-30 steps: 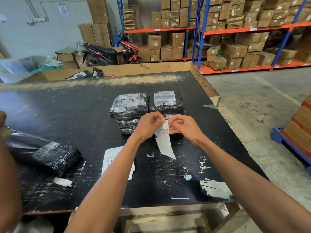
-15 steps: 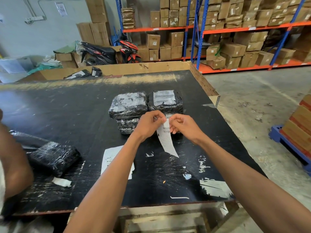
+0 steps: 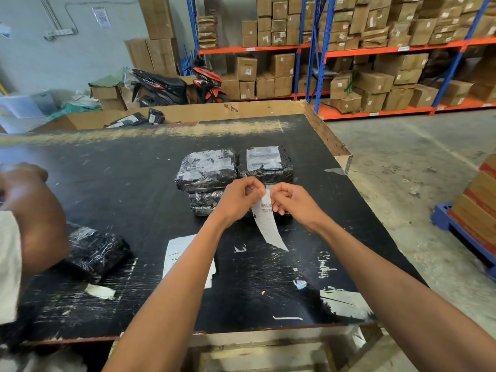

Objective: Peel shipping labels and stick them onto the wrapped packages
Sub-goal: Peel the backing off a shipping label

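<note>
My left hand [image 3: 241, 198] and right hand [image 3: 291, 201] pinch the top of a shipping label [image 3: 267, 220] between curled fingers, holding it in the air just in front of the wrapped packages [image 3: 233, 169] at the middle of the black counter [image 3: 128, 183]. The strip hangs down and curls toward me, barcode near the top; its upper edge is hidden behind my fingertips, and the print is too small to read. My hands also cover the near side of the package stack, so I cannot tell how many bundles lie in it. One top package carries a pale label [image 3: 263, 155], blurred under the wrap. A sheet of paper [image 3: 177, 253] on the counter lies partly under my left forearm. At the left edge another person's arm [image 3: 35, 210], cut off by the frame, hides part of a further black package [image 3: 96, 251]. The counter's near right portion lies bare, its right edge opening onto concrete floor [image 3: 402, 162].
</note>
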Demonstrator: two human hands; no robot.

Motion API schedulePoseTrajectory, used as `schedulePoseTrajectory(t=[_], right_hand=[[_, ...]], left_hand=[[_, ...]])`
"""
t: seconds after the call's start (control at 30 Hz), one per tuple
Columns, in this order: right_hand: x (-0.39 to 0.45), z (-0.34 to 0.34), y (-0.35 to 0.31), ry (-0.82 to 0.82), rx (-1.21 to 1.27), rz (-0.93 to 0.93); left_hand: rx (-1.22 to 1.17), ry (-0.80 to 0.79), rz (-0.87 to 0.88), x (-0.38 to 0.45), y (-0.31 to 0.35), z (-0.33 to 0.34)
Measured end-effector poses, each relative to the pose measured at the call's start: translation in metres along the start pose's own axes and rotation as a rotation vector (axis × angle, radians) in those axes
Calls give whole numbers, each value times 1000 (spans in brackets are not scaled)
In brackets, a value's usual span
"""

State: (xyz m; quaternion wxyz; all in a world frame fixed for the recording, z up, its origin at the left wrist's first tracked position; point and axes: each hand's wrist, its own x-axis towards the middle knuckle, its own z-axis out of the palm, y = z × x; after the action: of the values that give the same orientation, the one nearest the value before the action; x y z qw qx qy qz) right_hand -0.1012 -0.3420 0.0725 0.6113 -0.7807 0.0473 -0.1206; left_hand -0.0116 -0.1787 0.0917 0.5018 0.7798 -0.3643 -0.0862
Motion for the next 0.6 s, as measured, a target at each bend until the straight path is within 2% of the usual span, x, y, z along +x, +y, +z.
schedulePoseTrajectory(t=[0.17,0.3,0.6], right_hand=[[-1,2,-4,-1,-11,-10],[0,4,-6,16,6,-21],[2,1,-6,37,-9,-35]], left_hand=[[-186,-4,-43,-1,4,6],[-414,69,-111,-5,15,11],[-444,81,-162,-5,20,15]])
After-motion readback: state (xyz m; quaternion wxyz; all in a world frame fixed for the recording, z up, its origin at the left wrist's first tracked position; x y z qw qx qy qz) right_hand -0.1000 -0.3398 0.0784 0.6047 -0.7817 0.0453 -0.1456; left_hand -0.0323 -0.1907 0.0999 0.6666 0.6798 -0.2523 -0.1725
